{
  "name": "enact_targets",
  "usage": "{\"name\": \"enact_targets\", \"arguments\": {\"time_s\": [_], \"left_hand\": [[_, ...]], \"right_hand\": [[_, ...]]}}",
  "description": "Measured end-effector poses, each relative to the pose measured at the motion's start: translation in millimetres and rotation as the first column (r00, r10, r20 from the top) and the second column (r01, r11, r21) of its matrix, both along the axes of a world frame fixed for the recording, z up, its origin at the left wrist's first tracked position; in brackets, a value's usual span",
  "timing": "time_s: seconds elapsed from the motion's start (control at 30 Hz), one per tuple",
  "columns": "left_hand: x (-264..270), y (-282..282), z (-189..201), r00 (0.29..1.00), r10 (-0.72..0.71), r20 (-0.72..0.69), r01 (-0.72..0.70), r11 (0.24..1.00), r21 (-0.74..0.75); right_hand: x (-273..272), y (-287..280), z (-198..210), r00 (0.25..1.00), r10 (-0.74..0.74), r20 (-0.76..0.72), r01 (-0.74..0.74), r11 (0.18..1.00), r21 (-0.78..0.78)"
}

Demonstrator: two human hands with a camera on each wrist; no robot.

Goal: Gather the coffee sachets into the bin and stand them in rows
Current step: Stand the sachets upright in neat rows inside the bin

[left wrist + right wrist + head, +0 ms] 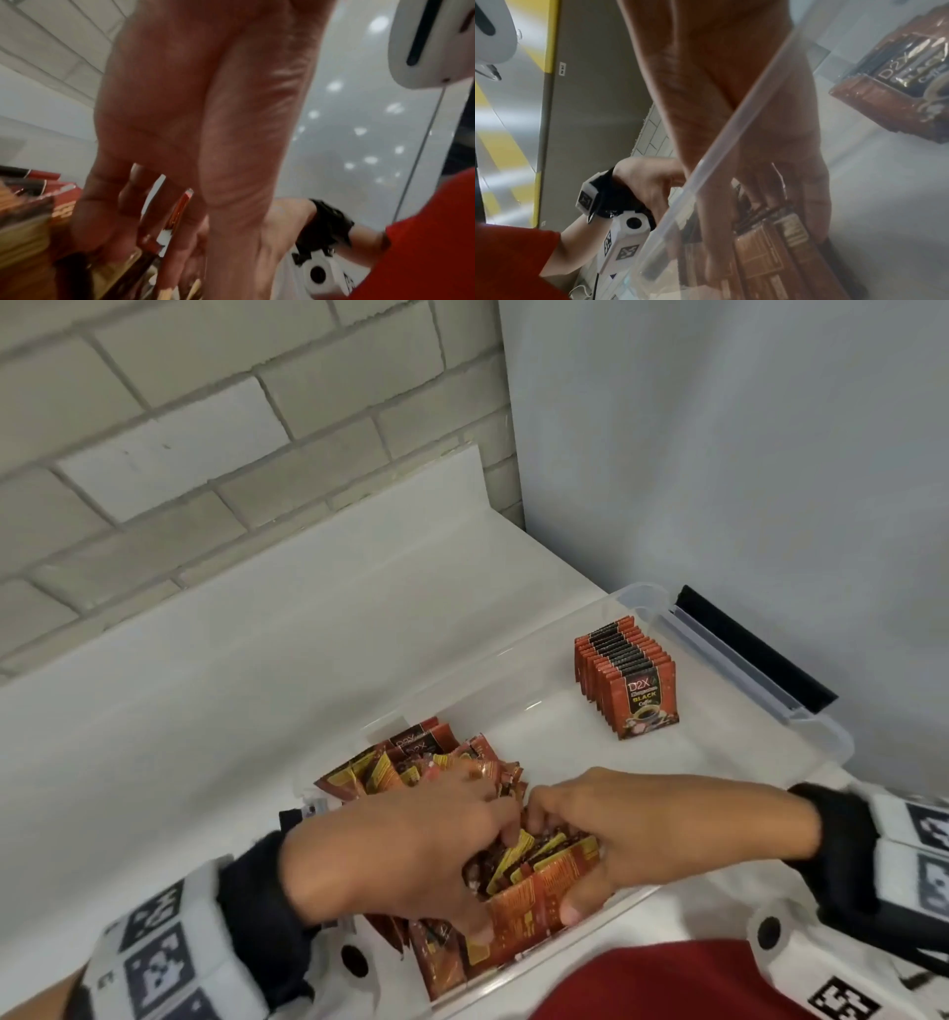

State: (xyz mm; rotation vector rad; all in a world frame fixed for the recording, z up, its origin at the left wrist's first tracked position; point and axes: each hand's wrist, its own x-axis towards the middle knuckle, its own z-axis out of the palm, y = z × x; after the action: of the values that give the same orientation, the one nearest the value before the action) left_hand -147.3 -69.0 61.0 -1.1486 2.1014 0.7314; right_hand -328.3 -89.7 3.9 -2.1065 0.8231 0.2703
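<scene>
A clear plastic bin (729, 654) sits on a white counter. Inside it, at the far right, a neat row of red and black coffee sachets (626, 680) stands upright; the right wrist view shows this standing row (898, 81) through the bin wall. Loose sachets (411, 762) lie piled at the bin's near left. My left hand (426, 845) and right hand (631, 829) meet over the near side, both gripping one bundle of sachets (539, 880) from opposite sides, thumbs toward me. In the left wrist view a sachet edge (180, 207) shows between my curled fingers (107, 213).
The bin's floor between the pile and the standing row is bare (539, 711). A black clip (755, 649) runs along the bin's far right rim. A brick wall (205, 454) stands behind the counter and a plain wall (719, 454) to the right.
</scene>
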Motion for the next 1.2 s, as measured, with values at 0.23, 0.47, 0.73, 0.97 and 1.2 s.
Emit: {"name": "enact_targets", "arguments": {"time_s": [0.23, 0.47, 0.73, 0.97, 1.2], "left_hand": [[-8, 3, -10, 0.994, -0.096, 0.05, 0.098, 0.995, -0.027], [-5, -5, -17, 0.998, -0.065, 0.017, 0.066, 0.998, -0.011], [6, -15, -12, 0.99, 0.037, -0.137, -0.051, 0.994, -0.101], [25, -32, 10, 0.937, 0.194, -0.291, -0.263, 0.939, -0.22], [36, -55, 38, 0.832, 0.319, -0.453, -0.409, 0.906, -0.112]], "right_hand": [[0, -8, -1, 0.995, -0.007, 0.097, -0.002, 0.995, 0.097], [7, -4, -12, 0.999, 0.045, 0.013, -0.045, 0.999, -0.005], [4, -11, -12, 0.99, -0.096, 0.102, 0.089, 0.993, 0.072], [-2, -16, -5, 0.877, -0.396, 0.274, 0.24, 0.853, 0.464], [-2, -24, 17, 0.707, -0.581, 0.404, 0.282, 0.754, 0.593]]}}
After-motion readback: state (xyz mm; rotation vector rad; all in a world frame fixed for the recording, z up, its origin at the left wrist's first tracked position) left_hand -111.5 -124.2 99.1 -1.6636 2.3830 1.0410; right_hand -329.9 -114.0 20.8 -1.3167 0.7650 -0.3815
